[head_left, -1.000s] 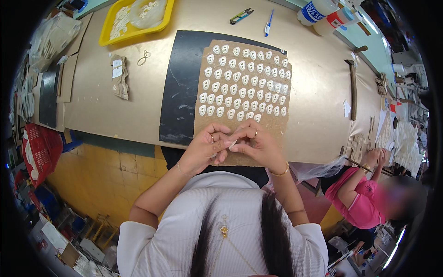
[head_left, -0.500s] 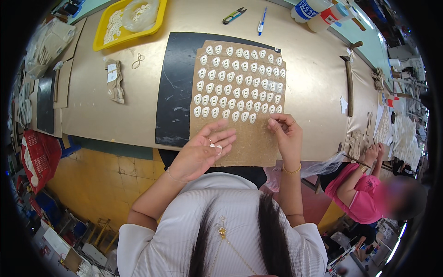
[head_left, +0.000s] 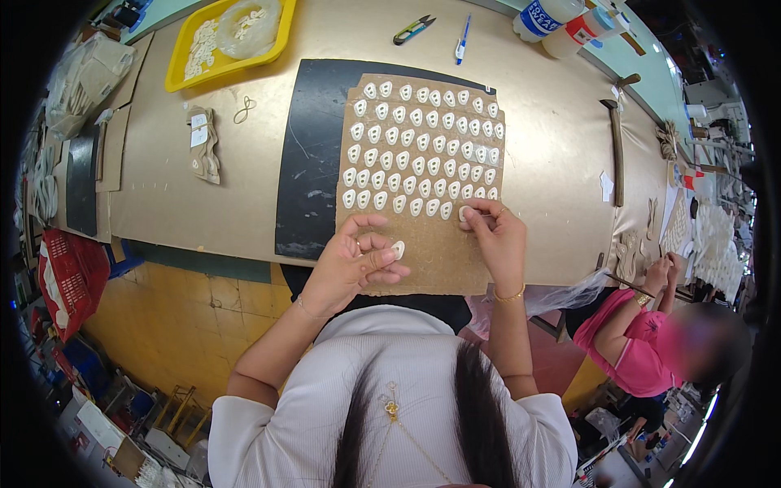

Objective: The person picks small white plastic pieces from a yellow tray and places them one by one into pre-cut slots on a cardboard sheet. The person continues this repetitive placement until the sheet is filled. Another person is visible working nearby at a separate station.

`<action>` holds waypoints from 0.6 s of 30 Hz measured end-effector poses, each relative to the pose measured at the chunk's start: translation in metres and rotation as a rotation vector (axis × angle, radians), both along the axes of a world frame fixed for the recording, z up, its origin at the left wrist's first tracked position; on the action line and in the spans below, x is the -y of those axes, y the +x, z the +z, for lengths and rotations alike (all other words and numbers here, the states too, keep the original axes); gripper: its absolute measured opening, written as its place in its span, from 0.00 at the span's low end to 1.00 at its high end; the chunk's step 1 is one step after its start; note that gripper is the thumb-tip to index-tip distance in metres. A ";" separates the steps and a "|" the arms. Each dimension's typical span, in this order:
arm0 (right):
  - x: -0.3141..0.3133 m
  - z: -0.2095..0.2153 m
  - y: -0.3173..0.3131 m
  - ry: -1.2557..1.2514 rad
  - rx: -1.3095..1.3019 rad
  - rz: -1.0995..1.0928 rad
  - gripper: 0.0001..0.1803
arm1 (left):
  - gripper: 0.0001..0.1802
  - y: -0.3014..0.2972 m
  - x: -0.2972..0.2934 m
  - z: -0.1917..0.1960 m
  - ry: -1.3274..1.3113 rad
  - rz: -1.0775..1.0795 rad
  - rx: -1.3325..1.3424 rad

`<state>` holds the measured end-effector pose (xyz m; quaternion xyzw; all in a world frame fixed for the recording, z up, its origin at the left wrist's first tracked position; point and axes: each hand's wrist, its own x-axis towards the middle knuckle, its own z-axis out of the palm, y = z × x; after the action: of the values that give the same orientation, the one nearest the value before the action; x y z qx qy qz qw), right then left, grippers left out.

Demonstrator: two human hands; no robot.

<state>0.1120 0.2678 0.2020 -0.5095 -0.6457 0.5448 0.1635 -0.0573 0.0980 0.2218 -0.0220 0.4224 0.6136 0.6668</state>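
Note:
A brown cardboard sheet (head_left: 439, 252) lies on a black board (head_left: 305, 163), with several rows of small white oval pieces (head_left: 419, 167), each with dark holes. My left hand (head_left: 358, 252) is over the sheet's near left part, pinching one white oval piece (head_left: 398, 250) between thumb and finger, its other fingers partly spread. Near the right end of the nearest row, my right hand (head_left: 496, 232) pinches another white oval piece (head_left: 464, 214) at the sheet's surface. Its fingers cover part of that row's right end.
A yellow tray (head_left: 175, 77) with loose white pieces and a plastic bag stands far left. Thread snips (head_left: 415, 30) and a pen (head_left: 463, 41) lie beyond the board. Bottles (head_left: 541, 18) and a hammer (head_left: 614, 150) are on the right, near a co-worker in pink (head_left: 626, 342).
My right hand has shifted slightly left and now shows a white piece at its fingertips. My left hand has turned and brought a white piece up between thumb and finger.

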 end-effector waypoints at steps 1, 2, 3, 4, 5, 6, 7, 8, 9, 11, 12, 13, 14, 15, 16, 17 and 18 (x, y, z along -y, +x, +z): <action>0.000 0.000 -0.001 0.026 0.017 0.018 0.08 | 0.24 0.001 0.000 -0.002 0.004 0.014 -0.005; 0.001 0.000 -0.002 0.052 0.035 0.036 0.08 | 0.23 0.002 -0.001 -0.004 0.008 0.028 -0.009; 0.001 0.000 -0.003 0.062 0.058 0.051 0.08 | 0.22 0.003 -0.001 -0.005 0.011 0.043 -0.014; 0.001 0.000 -0.004 0.072 0.081 0.066 0.08 | 0.20 0.002 -0.001 -0.006 0.015 0.037 -0.019; 0.001 0.000 -0.005 0.082 0.104 0.081 0.08 | 0.18 0.002 0.000 -0.006 0.019 0.031 -0.023; 0.001 0.000 -0.005 0.110 0.141 0.096 0.08 | 0.17 0.001 0.001 -0.007 0.023 0.025 -0.027; 0.000 -0.001 -0.005 0.137 0.177 0.111 0.09 | 0.15 0.001 0.002 -0.008 0.014 0.019 -0.027; 0.000 -0.001 -0.005 0.165 0.214 0.126 0.09 | 0.13 0.001 0.003 -0.009 0.005 0.013 -0.028; 0.000 -0.001 -0.006 0.285 0.240 0.158 0.10 | 0.11 0.000 0.003 -0.010 -0.004 0.007 -0.029; 0.000 0.003 -0.008 0.527 0.290 0.221 0.12 | 0.09 0.001 0.003 -0.010 -0.003 0.015 -0.055; 0.000 0.004 -0.009 0.579 0.328 0.225 0.13 | 0.08 0.001 0.003 -0.011 -0.002 0.016 -0.068; 0.000 0.004 -0.011 0.632 0.365 0.230 0.13 | 0.08 0.002 0.002 -0.010 -0.016 0.015 -0.087; 0.000 0.004 -0.012 0.685 0.402 0.233 0.14 | 0.08 0.002 0.001 -0.008 -0.031 0.013 -0.105; 0.000 0.004 -0.012 0.714 0.370 0.237 0.14 | 0.09 0.003 0.000 -0.006 -0.042 0.012 -0.122; 0.001 0.003 -0.012 0.742 0.339 0.241 0.15 | 0.09 0.003 0.001 -0.007 -0.032 -0.013 -0.146; 0.001 0.002 -0.012 0.770 0.306 0.245 0.15 | 0.10 0.002 0.002 -0.008 -0.022 -0.037 -0.171; 0.003 0.005 -0.011 0.567 0.176 0.299 0.16 | 0.10 0.002 0.003 -0.009 -0.016 -0.057 -0.196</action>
<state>0.1006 0.2651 0.2067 -0.3884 -0.8508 0.3154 0.1606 -0.0552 0.0951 0.2128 0.0450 0.4909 0.5901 0.6393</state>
